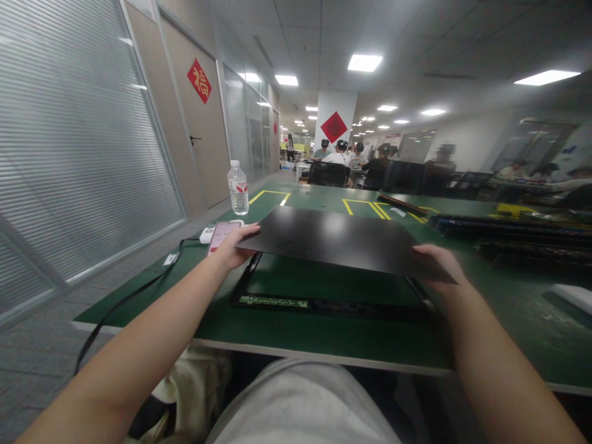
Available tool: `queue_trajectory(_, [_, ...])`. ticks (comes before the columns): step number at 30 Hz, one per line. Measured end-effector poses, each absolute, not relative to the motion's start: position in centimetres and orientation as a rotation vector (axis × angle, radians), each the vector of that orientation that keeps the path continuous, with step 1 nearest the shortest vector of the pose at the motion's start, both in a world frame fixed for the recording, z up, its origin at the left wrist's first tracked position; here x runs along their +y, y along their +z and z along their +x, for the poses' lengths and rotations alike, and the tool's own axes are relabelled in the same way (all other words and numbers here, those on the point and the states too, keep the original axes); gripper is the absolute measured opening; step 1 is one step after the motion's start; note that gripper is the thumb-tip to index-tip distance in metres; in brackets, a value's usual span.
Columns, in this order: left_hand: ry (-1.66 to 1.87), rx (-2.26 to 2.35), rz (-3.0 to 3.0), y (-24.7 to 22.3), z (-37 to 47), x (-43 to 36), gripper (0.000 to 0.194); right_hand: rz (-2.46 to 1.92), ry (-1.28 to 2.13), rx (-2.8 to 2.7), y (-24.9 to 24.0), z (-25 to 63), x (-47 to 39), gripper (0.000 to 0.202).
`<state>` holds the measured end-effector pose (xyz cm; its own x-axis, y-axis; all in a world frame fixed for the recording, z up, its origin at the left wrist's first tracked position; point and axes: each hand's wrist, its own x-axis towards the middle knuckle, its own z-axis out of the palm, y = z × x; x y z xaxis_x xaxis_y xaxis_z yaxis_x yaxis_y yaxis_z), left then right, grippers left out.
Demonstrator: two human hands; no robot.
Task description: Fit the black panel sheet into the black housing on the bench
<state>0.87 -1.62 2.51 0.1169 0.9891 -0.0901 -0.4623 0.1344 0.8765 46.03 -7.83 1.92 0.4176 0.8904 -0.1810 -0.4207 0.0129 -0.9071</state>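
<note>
**Both hands holding a black sheet (333, 237) over a frame (365, 309)**

The left hand (237, 248) is grasping the sheet at its left edge, and the right hand (440, 265) is grasping it at its right edge. The sheet is hanging above the frame, apart from the table (287, 342), and its glossy top is reflecting light. Below it, the black frame is lying on the green table, with a strip of circuit board (272, 302) showing along the left part of its near side. The sheet is covering much of the far part of the frame.

To the left, a phone (218, 237) is lying just beyond the left hand, and a water bottle (238, 191) is standing upright farther off. A black cable (123, 302) is running over the table's left edge. On the right, dark strips (490, 228) are lying on the table, blurred, and a white object (572, 301), too blurred to identify, is resting nearer. Far off, several people are sitting at other tables.
</note>
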Motion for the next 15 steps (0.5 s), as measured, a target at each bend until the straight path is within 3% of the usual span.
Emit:
queue_trajectory(5, [1.338,0.824,0.797,2.7,0.5,-1.2,0.014,-1.279,1.369,-0.493,1.8,45.3,-7.9,0.021])
queue_trajectory(15, [1.336,0.801,0.857,3.2,0.1,-1.6,0.017,-1.282,1.519,-0.687,-0.2,46.4,-6.9,0.024])
